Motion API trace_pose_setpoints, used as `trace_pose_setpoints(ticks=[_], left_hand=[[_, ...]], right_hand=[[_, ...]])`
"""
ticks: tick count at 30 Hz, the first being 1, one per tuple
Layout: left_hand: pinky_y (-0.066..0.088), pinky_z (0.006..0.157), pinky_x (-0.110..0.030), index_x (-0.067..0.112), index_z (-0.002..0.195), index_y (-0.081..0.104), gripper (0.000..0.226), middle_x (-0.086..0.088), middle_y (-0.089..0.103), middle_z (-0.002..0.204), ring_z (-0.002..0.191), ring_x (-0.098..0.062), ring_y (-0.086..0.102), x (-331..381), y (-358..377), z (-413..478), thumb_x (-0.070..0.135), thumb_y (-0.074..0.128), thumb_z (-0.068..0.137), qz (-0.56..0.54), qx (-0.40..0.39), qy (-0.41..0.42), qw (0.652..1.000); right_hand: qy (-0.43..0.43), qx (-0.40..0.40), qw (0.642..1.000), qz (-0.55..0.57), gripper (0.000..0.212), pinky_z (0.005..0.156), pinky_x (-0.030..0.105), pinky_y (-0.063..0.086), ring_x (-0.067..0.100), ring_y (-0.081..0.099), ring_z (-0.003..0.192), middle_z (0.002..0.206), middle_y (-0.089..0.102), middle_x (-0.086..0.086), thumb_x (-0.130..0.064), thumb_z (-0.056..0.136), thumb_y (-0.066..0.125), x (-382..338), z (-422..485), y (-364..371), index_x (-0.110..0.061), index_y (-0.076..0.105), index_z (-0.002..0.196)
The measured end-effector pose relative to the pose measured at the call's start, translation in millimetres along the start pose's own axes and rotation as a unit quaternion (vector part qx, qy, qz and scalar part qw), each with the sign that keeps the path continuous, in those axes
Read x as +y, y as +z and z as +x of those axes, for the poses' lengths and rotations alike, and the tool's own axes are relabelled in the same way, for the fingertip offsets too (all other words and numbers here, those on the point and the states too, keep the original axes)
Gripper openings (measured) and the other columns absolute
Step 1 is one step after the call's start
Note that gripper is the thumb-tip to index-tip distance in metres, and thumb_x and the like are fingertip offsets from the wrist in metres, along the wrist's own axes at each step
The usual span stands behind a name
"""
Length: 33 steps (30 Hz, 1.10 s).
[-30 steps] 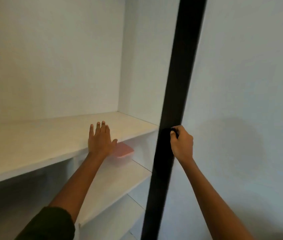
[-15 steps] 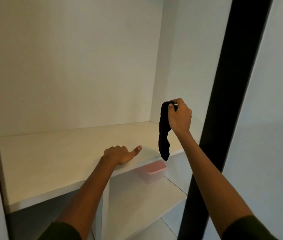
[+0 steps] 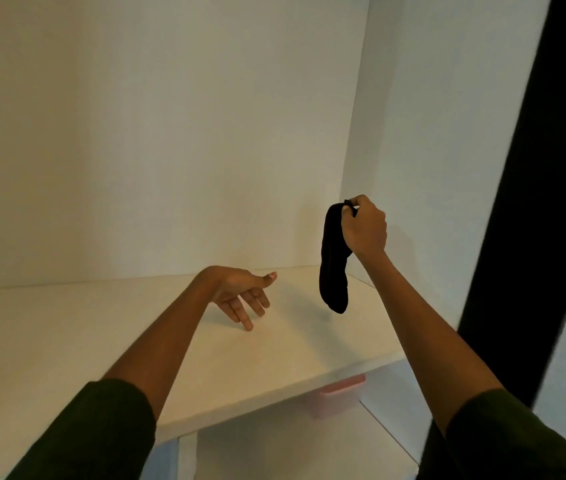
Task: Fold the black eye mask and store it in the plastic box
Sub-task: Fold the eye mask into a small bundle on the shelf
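Note:
The black eye mask (image 3: pixel 333 268) hangs limp from my right hand (image 3: pixel 364 226), which pinches its top end above the right part of the white upper shelf (image 3: pixel 66 341). My left hand (image 3: pixel 243 292) hovers over the middle of that shelf, palm turned sideways, fingers apart and pointing down, holding nothing. The plastic box (image 3: pixel 338 398), clear with a pink lid, stands on the lower shelf (image 3: pixel 292 448); the upper shelf's front edge hides most of it.
White wardrobe walls close the back and the right side of the shelf. A black vertical door frame (image 3: pixel 531 202) runs down the right of the view, close to my right arm.
My view has moved closer and higher over the upper shelf. My left hand lifted off the shelf edge and opened. My right hand carried the mask rightward and further in over the shelf.

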<state>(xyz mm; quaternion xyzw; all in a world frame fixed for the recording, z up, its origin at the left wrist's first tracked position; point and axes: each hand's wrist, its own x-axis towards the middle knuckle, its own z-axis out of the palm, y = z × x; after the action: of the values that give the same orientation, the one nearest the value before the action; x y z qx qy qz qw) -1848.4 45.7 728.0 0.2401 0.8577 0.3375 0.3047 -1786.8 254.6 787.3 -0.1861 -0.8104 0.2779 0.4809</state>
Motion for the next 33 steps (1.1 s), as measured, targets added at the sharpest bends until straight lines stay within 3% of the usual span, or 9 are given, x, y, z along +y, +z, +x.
trace_pose_setpoints(ticks=[3,5,10,14,17,21,25,30,33], left_hand=[[0.055,0.083,-0.035,0.007,0.122,0.060,0.069,-0.009,0.065,0.119,0.088,-0.028,0.069,0,-6,32,0.062,0.032,0.092,-0.165,0.023,0.048,0.985],[0.054,0.083,-0.038,0.004,0.120,0.059,0.063,-0.013,0.065,0.115,0.092,-0.031,0.067,0,-7,50,0.057,0.035,0.094,-0.312,0.028,0.069,0.947],[0.053,0.072,-0.040,-0.002,0.122,0.051,0.061,-0.017,0.062,0.104,0.087,-0.029,0.063,-17,1,86,0.051,0.035,0.097,-0.485,0.101,0.043,0.868],[0.053,0.065,-0.036,0.000,0.103,0.052,0.047,-0.012,0.059,0.088,0.079,-0.023,0.063,-27,-6,89,0.046,0.049,0.093,-0.469,0.136,0.016,0.872],[0.060,0.069,-0.035,0.004,0.098,0.058,0.027,-0.011,0.061,0.093,0.084,-0.022,0.065,-36,-20,88,0.028,0.064,0.089,-0.452,0.119,0.014,0.884],[0.057,0.079,-0.025,0.003,0.108,0.062,0.019,-0.011,0.067,0.106,0.098,-0.019,0.064,-50,-23,88,0.001,0.058,0.089,-0.427,0.081,0.060,0.899],[0.057,0.078,-0.023,0.009,0.114,0.061,0.040,-0.009,0.065,0.106,0.098,-0.017,0.063,-52,-24,89,-0.018,0.051,0.086,-0.402,0.082,0.092,0.907],[0.048,0.094,-0.025,-0.005,0.119,0.060,0.042,-0.012,0.062,0.117,0.095,-0.015,0.062,-52,-20,100,-0.021,0.055,0.081,-0.339,0.178,0.077,0.921],[0.046,0.097,-0.026,-0.010,0.120,0.058,0.042,-0.011,0.064,0.110,0.103,-0.020,0.060,-51,-18,100,-0.022,0.057,0.080,-0.340,0.192,0.067,0.918]], right_hand=[[-0.028,-0.003,0.999,-0.025,0.025,0.074,0.033,0.048,0.032,0.065,0.093,0.104,0.068,0.012,-0.021,0.095,0.044,3,9,23,-0.010,0.057,0.114],[-0.059,-0.042,0.997,-0.032,0.026,0.077,0.033,0.048,0.032,0.064,0.094,0.103,0.069,0.011,-0.025,0.094,0.045,2,1,46,-0.012,0.059,0.111],[-0.106,-0.280,0.954,0.035,0.038,0.080,0.039,0.055,0.027,0.069,0.080,0.090,0.073,0.007,-0.050,0.090,0.045,11,-46,106,-0.017,0.061,0.100],[-0.043,-0.342,0.937,0.056,0.032,0.073,0.041,0.059,0.026,0.068,0.067,0.085,0.072,0.010,-0.038,0.091,0.051,30,-39,121,-0.011,0.062,0.105],[0.003,-0.417,0.908,0.048,0.023,0.057,0.026,0.054,0.016,0.060,0.058,0.088,0.068,0.010,-0.022,0.092,0.054,45,-15,122,-0.007,0.061,0.109],[-0.028,-0.480,0.876,-0.028,0.024,0.069,0.022,0.049,0.015,0.060,0.076,0.103,0.069,0.011,-0.024,0.091,0.059,70,1,120,-0.009,0.065,0.108],[-0.054,-0.515,0.854,-0.049,0.031,0.081,0.026,0.043,0.014,0.056,0.087,0.099,0.066,0.003,-0.036,0.087,0.064,80,4,120,-0.011,0.070,0.104],[-0.078,-0.494,0.864,-0.048,0.043,0.057,0.018,0.035,0.009,0.048,0.066,0.075,0.059,0.001,-0.046,0.083,0.064,67,-7,130,-0.005,0.070,0.097],[-0.089,-0.492,0.865,-0.044,0.042,0.054,0.017,0.033,0.009,0.048,0.068,0.074,0.056,-0.001,-0.043,0.082,0.067,60,-17,135,-0.004,0.070,0.097]])
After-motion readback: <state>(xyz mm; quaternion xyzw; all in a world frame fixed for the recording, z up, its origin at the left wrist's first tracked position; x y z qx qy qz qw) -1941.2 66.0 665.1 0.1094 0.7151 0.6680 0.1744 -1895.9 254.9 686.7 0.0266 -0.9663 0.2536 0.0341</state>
